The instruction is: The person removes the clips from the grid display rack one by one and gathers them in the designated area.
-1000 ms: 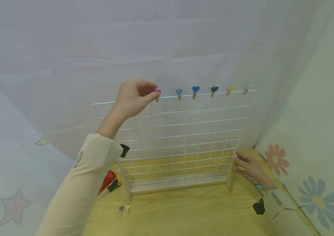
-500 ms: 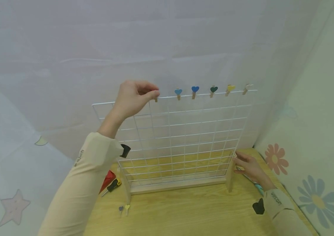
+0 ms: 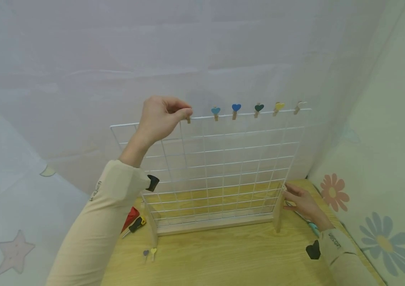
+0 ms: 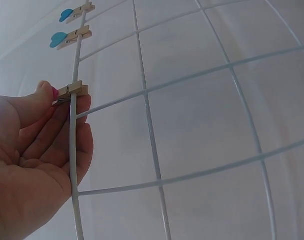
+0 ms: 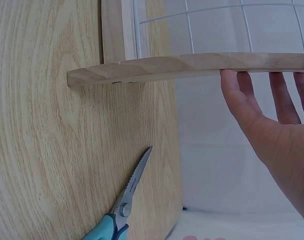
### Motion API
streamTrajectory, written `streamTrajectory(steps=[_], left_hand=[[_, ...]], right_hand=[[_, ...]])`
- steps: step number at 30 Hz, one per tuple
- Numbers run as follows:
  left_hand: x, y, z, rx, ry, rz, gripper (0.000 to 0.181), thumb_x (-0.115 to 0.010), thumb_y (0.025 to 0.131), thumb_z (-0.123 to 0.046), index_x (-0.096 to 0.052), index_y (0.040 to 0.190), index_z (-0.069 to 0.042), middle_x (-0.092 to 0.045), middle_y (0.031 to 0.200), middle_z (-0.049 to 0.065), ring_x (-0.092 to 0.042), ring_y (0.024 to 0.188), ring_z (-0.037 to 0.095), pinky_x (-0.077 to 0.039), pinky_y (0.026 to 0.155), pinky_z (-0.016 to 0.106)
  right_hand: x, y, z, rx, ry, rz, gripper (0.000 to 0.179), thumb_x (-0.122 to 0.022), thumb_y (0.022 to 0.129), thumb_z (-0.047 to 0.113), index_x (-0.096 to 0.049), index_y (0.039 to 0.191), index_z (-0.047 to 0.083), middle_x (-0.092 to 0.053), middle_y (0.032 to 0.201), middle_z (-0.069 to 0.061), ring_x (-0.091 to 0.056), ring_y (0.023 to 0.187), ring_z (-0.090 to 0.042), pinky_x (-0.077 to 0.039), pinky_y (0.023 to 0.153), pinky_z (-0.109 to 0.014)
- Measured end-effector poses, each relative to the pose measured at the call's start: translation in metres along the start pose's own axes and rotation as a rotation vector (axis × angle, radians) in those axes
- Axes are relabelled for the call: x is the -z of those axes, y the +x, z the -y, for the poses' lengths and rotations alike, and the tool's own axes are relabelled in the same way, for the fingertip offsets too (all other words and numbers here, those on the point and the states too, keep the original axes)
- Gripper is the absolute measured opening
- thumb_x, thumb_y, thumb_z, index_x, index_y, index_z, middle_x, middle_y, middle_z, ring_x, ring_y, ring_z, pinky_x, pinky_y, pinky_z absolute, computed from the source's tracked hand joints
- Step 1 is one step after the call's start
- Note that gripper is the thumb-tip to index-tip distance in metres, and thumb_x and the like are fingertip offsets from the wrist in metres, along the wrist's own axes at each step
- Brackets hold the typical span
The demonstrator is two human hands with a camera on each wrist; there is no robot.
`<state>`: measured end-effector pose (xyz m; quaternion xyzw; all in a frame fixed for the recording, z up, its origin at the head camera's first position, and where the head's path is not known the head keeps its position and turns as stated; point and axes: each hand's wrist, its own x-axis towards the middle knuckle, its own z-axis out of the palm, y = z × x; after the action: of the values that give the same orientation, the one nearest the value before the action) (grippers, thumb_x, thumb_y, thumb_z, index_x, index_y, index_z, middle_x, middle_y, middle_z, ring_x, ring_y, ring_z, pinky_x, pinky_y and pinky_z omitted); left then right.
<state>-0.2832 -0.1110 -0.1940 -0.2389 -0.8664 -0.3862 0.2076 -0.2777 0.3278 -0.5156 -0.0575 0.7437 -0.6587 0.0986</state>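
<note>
A white wire grid panel (image 3: 202,117) stands upright in a wooden base (image 3: 216,225). My left hand (image 3: 162,119) pinches a wooden clothespin (image 4: 72,91) between thumb and fingers; it sits on the top wire, and a bit of pink shows at the thumb. Along that wire to the right are clothespins with hearts: light blue (image 3: 216,111), blue (image 3: 236,107), dark green (image 3: 259,107), yellow (image 3: 279,106) and whitish (image 3: 301,105). Low at the right end, the fingertips of my right hand (image 5: 276,112) touch the wooden side upright (image 5: 191,65), fingers extended.
Teal-handled scissors (image 5: 124,207) lie on the table (image 3: 223,258) right of the stand. At the left are a screwdriver (image 3: 136,225), a red object (image 3: 131,216) and two small clothespins, yellow-hearted (image 3: 154,251) and purple-hearted (image 3: 146,253). Sheet-covered walls rise behind and at the sides.
My left fingers have closed in over the pink heart, which showed a second ago and is now hidden in the head view. My right hand keeps its place at the upright.
</note>
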Motion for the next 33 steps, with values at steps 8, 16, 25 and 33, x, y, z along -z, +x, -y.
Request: streamTrajectory(steps=[8, 16, 25, 33], left_hand=[[0.000, 0.000, -0.001, 0.015, -0.022, -0.040, 0.011, -0.072, 0.087, -0.017, -0.077, 0.090, -0.007, -0.074, 0.081, 0.005, -0.069, 0.076, 0.014, -0.046, 0.070, 0.025], [0.000, -0.001, 0.000, 0.026, -0.084, -0.076, 0.012, -0.072, 0.087, -0.017, -0.077, 0.090, -0.005, -0.074, 0.080, 0.005, -0.069, 0.074, 0.012, -0.045, 0.068, 0.022], [0.012, -0.006, 0.000, -0.018, -0.233, -0.117, 0.017, -0.067, 0.091, -0.017, -0.074, 0.099, -0.003, -0.071, 0.079, 0.001, -0.066, 0.076, 0.012, -0.049, 0.074, 0.024], [0.018, -0.021, 0.002, 0.014, -0.353, -0.115, 0.017, -0.068, 0.091, -0.015, -0.073, 0.102, -0.003, -0.071, 0.085, 0.000, -0.066, 0.082, 0.017, -0.051, 0.076, 0.024]], right_hand=[[-0.001, -0.002, 0.004, 0.005, 0.013, 0.016, 0.070, -0.051, 0.101, 0.025, -0.011, 0.152, 0.000, -0.018, 0.152, -0.029, -0.046, 0.124, -0.031, -0.046, 0.094, -0.052], [-0.001, -0.003, 0.004, 0.000, 0.027, 0.019, 0.071, -0.052, 0.101, 0.025, -0.010, 0.152, -0.001, -0.017, 0.151, -0.030, -0.054, 0.111, -0.009, -0.050, 0.091, -0.045], [-0.001, -0.003, 0.003, 0.005, 0.026, 0.021, 0.070, -0.052, 0.101, 0.025, -0.011, 0.152, 0.000, -0.016, 0.153, -0.029, -0.051, 0.119, -0.020, -0.046, 0.094, -0.052], [0.000, 0.000, 0.001, 0.013, -0.002, 0.018, 0.071, -0.052, 0.101, 0.027, -0.011, 0.152, 0.000, -0.017, 0.152, -0.029, -0.043, 0.127, -0.033, -0.052, 0.087, -0.040]])
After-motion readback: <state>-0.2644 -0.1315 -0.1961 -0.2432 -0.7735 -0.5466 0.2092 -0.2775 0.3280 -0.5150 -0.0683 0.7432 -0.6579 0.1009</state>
